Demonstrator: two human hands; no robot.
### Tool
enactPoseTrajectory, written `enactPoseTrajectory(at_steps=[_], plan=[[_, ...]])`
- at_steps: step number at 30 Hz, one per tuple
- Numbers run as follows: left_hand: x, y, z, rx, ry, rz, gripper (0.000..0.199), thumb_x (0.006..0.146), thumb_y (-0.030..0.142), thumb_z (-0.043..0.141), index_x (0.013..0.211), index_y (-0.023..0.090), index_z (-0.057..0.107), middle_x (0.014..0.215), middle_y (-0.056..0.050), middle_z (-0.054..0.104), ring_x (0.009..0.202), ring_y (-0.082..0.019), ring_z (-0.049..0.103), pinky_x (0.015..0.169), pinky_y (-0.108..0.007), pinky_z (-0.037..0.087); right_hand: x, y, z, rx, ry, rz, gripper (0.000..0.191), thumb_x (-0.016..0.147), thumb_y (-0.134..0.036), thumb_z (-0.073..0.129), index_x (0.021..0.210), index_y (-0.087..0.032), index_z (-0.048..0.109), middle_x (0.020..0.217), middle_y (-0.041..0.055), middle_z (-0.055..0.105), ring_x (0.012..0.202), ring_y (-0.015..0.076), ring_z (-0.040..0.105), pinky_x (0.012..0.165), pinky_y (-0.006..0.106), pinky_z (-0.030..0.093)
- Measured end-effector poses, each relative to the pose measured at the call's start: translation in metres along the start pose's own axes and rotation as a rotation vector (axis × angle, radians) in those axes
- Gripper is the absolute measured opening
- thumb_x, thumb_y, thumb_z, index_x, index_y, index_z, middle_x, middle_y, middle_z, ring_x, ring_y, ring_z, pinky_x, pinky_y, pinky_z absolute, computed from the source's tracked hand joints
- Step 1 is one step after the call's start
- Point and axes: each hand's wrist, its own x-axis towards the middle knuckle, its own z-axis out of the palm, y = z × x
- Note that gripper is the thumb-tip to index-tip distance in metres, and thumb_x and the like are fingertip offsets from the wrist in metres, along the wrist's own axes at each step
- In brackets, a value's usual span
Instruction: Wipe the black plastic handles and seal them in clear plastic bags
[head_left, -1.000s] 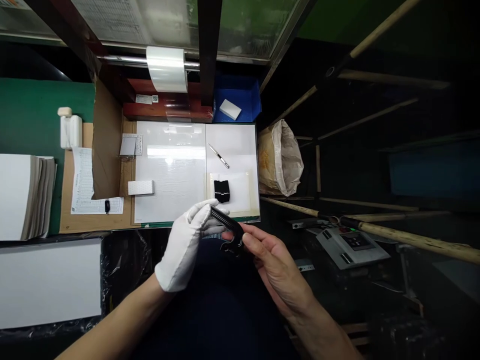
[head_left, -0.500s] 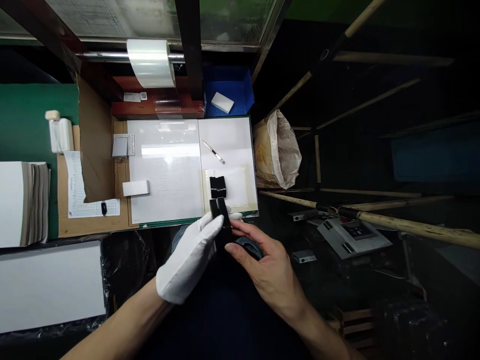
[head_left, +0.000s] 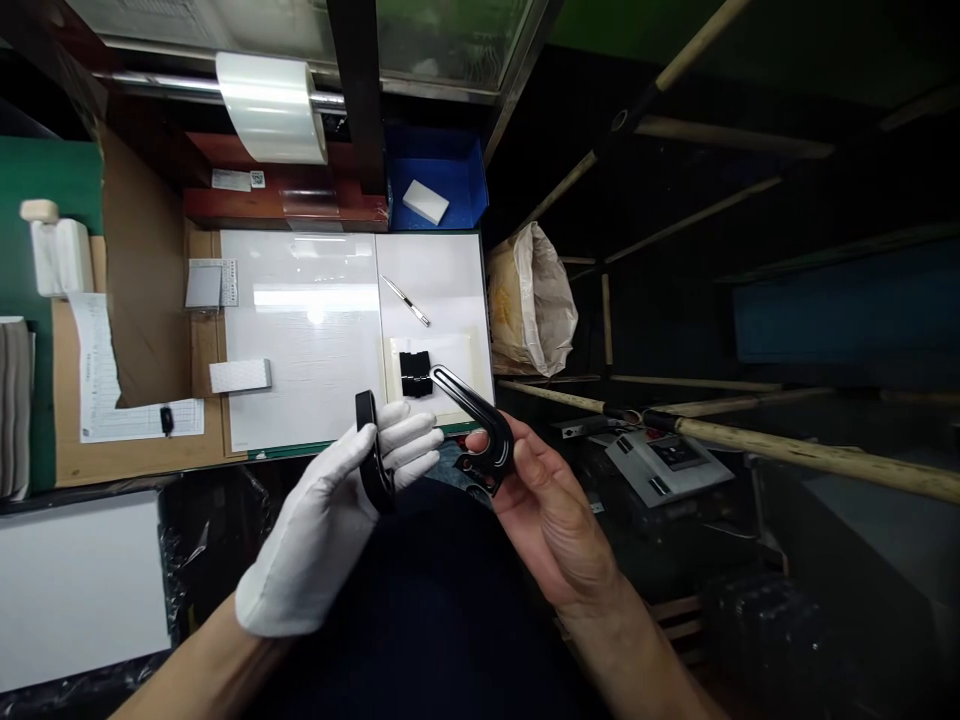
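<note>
My left hand (head_left: 322, 520), in a white glove, holds a curved black part (head_left: 373, 455) between thumb and palm, its fingers stretched out behind. My bare right hand (head_left: 551, 510) grips a second black part (head_left: 491, 425) by its hooked end; the slotted arm of this part points up and left toward the table. The two parts are apart. Just beyond them, a small group of black pieces (head_left: 415, 374) lies on a taped white sheet (head_left: 457, 350) near the table's front edge. A pen-like knife (head_left: 405, 300) rests on the white surface behind.
A small white box (head_left: 240, 376) and a grey pad (head_left: 204, 286) lie at the left. Behind are a film roll (head_left: 274, 108) and a blue bin (head_left: 469, 180) holding a white block (head_left: 426, 202). An open paper bag (head_left: 534, 300) stands right of the table.
The black parts, held together before, are now apart, one in each hand. My left hand has moved left and its fingers have spread. The whole view has shifted, with the table further left.
</note>
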Motion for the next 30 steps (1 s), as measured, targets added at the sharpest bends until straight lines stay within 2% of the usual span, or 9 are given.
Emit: enactPoseTrajectory(at_steps=[7,13,19,21,24,26,28,30], plan=[[-0.002,-0.001,0.002,-0.003,-0.043,-0.005,0.039,0.097,0.026,0.056,0.131,0.01,0.064,0.135,-0.017,0.066,0.125,-0.032,0.063,0.101,-0.036,0.058,-0.002,0.002,0.002,0.011,0.029,0.022,0.025,0.088,-0.038,0.078,0.11,-0.027,0.075,0.1,-0.0007,0.079,0.095,0.0112,0.07,0.087,0.019,0.055],[0.001,-0.003,0.003,-0.009,-0.049,-0.027,0.042,0.097,0.026,0.053,0.134,0.008,0.061,0.138,-0.018,0.064,0.126,-0.031,0.063,0.102,-0.036,0.057,-0.003,0.005,0.001,-0.056,0.103,0.027,0.028,0.088,-0.043,0.076,0.111,-0.027,0.075,0.101,0.0016,0.078,0.102,0.0181,0.069,0.095,0.031,0.055],[0.005,-0.004,-0.001,0.02,-0.083,-0.023,0.039,0.097,0.028,0.055,0.131,0.012,0.064,0.138,-0.014,0.065,0.128,-0.029,0.061,0.107,-0.039,0.053,-0.002,0.01,0.0,-0.11,0.086,-0.001,0.028,0.092,-0.044,0.07,0.115,-0.029,0.073,0.106,0.0011,0.077,0.102,0.0161,0.068,0.095,0.029,0.054],[0.006,-0.006,-0.002,0.089,-0.094,-0.001,0.036,0.096,0.032,0.058,0.127,0.016,0.067,0.135,-0.012,0.068,0.128,-0.029,0.061,0.11,-0.041,0.049,-0.004,0.014,0.0,-0.297,0.075,-0.059,0.028,0.092,-0.042,0.072,0.118,-0.032,0.072,0.108,0.0005,0.077,0.104,0.0174,0.069,0.097,0.032,0.053],[0.011,-0.012,-0.007,0.218,-0.091,0.04,0.032,0.09,0.034,0.069,0.117,0.018,0.072,0.127,-0.011,0.072,0.127,-0.029,0.061,0.114,-0.04,0.044,-0.005,0.023,0.0,-0.797,0.016,-0.221,0.033,0.09,-0.036,0.075,0.122,-0.034,0.071,0.114,0.0013,0.074,0.108,0.0202,0.067,0.099,0.035,0.052],[0.018,-0.016,-0.015,0.335,-0.073,0.073,0.03,0.086,0.035,0.074,0.11,0.017,0.075,0.121,-0.011,0.074,0.123,-0.029,0.063,0.112,-0.038,0.043,-0.003,0.029,0.0,-1.048,-0.06,-0.321,0.034,0.092,-0.035,0.072,0.126,-0.032,0.07,0.117,0.0029,0.073,0.111,0.0219,0.066,0.101,0.038,0.051],[0.029,-0.017,-0.027,0.452,-0.022,0.136,0.032,0.083,0.038,0.077,0.107,0.018,0.074,0.116,-0.009,0.076,0.118,-0.028,0.065,0.108,-0.037,0.046,0.002,0.034,-0.001,-1.154,-0.111,-0.37,0.035,0.094,-0.037,0.068,0.129,-0.03,0.068,0.125,0.0037,0.071,0.118,0.0234,0.063,0.106,0.04,0.048],[0.044,-0.012,-0.035,0.521,0.039,0.207,0.03,0.079,0.036,0.081,0.103,0.019,0.074,0.108,-0.005,0.077,0.112,-0.026,0.067,0.104,-0.034,0.047,0.008,0.034,-0.002,-1.191,-0.083,-0.383,0.036,0.096,-0.038,0.065,0.131,-0.03,0.067,0.133,0.0034,0.067,0.125,0.024,0.059,0.11,0.041,0.045]])
